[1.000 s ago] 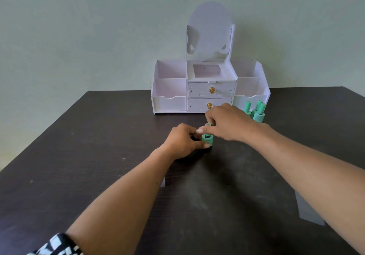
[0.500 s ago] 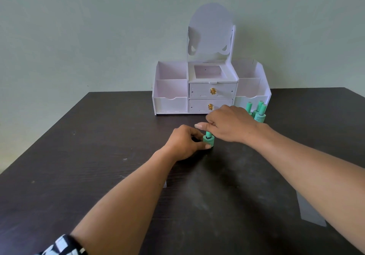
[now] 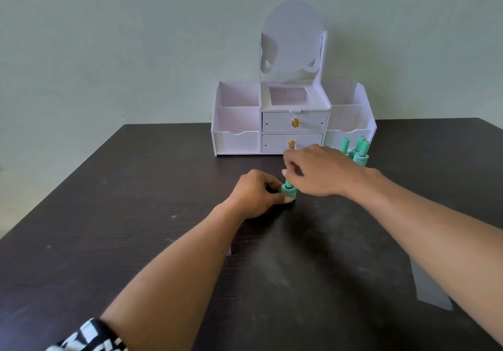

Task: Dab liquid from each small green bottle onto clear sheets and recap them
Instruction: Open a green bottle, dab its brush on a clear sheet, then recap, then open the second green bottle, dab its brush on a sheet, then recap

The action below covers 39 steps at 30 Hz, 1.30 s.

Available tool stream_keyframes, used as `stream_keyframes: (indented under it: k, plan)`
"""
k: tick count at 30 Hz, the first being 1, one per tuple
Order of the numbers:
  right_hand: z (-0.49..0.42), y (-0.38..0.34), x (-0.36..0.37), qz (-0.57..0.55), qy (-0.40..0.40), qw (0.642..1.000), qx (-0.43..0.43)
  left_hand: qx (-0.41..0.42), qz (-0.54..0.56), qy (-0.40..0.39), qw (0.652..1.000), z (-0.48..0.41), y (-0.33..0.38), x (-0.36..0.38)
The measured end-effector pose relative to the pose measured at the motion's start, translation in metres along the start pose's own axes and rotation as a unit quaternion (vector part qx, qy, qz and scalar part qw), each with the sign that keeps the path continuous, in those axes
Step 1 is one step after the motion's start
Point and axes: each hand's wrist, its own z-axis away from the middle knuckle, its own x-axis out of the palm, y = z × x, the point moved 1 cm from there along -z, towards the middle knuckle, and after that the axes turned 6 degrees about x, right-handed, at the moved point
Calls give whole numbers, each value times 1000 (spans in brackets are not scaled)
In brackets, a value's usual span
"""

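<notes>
A small green bottle point(image 3: 289, 192) stands upright on the dark table point(image 3: 109, 214), in the middle. My left hand point(image 3: 254, 194) grips its base from the left, thumb at the front. My right hand point(image 3: 318, 172) reaches over from the right and pinches the bottle's cap, which is mostly hidden under the fingers. Three more capped green bottles point(image 3: 359, 150) stand behind my right hand. A clear sheet point(image 3: 430, 288) lies at the near right, partly under my right forearm. The corner of another clear sheet point(image 3: 229, 250) shows beside my left forearm.
A white desk organiser point(image 3: 292, 122) with two gold-knobbed drawers, open side bins and a tall rounded back panel stands at the table's far edge against a pale green wall. The table's left edge runs diagonally toward me.
My right hand's fingers have shifted on the cap, turning on it, while the left hand keeps hold of the base. The bottle stays in place.
</notes>
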Motion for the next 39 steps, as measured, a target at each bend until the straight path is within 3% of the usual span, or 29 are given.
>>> stream_keyframes:
  k: [11,15,20,25,30,39]
  plan:
    - [3,-2,6,32,22,999,24,1,1,2,1000,-1,0,1]
    - [5,-1,10,-33,1,999,19,-1,6,10,1000,0,-1,1]
    - [5,-2,7,1,32,999,22,-7,-3,-4,1000,2,1,-1]
    - [8,5,13,-75,-17,997,14,9,-8,-11,1000,4,5,0]
    - [3,1,6,-98,10,995,18,-7,-8,-44,999,5,9,-18]
    - [-68,-69,-16,-130,40,990,26,-39,-107,68,991,31,-22,-124]
